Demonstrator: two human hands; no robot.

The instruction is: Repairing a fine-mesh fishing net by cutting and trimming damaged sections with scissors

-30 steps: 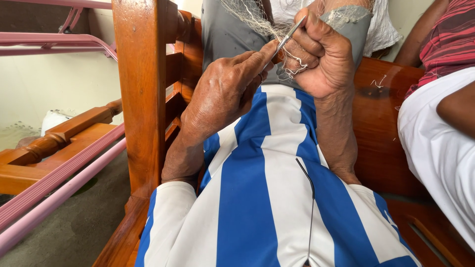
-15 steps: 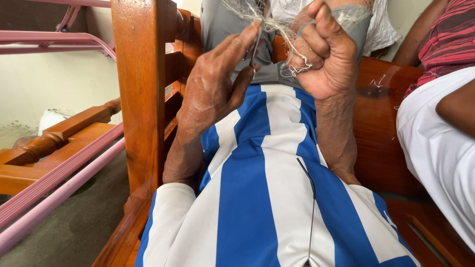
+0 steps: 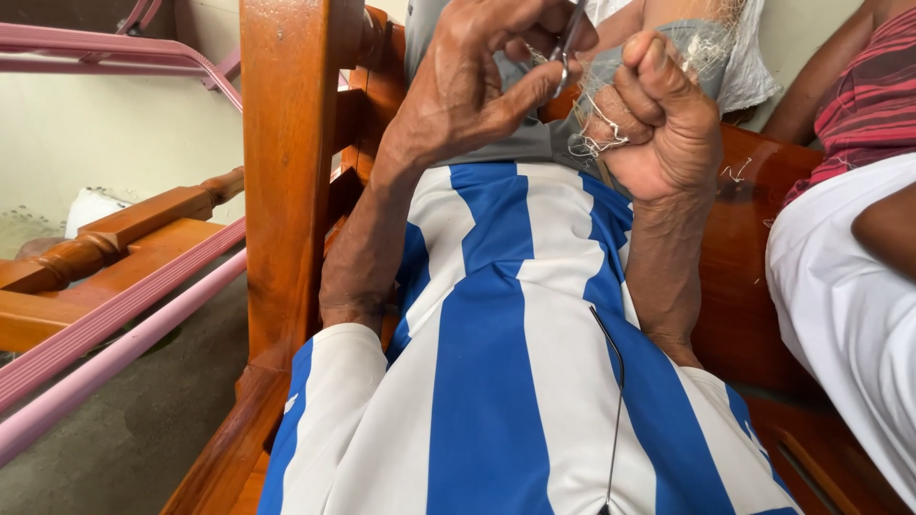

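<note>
Your left hand point(image 3: 468, 86) has climbed from below the work to level with it, thumb and fingers now pinching a thin metal tool point(image 3: 565, 43) at the top. Your right hand point(image 3: 658, 124) has turned into a tight fist around pale tangled thread point(image 3: 596, 143) and net point(image 3: 706, 43), just beside the tool: picking has begun.

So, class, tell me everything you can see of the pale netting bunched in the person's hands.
The netting is a fine, whitish, thread-like mesh with frayed loose ends, bunched and draped over a grey cloth. The right hand clenches it in a fist, threads poking out between the fingers. The left hand pinches a thin metal tool against its edge.
</note>
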